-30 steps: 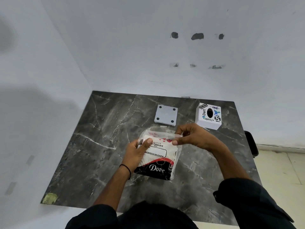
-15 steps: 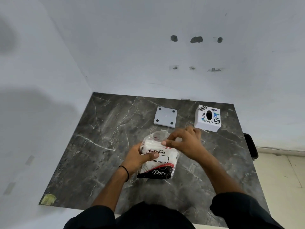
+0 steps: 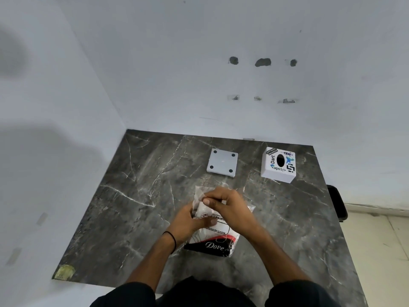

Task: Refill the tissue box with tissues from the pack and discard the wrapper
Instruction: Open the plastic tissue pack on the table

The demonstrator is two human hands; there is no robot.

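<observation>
Grip, left hand (image 3: 190, 224): curled round the pack (image 3: 212, 244) at its left side, thumb across the label. Grip, right hand (image 3: 232, 207): curled over the pack's open top, thumb on white tissue; whether it pinches film or tissue, cannot tell. Pack lies mid-bench (image 3: 132, 196); box (image 3: 278, 164) well apart, far right. A second ago the right hand held the film up; now it sits lower.

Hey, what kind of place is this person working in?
Likely a bare indoor room, perhaps a spare or test space. A dark marble-look table sits in the corner of plain white walls, one of which has open drill holes, and pale floor tiles show at right.
</observation>
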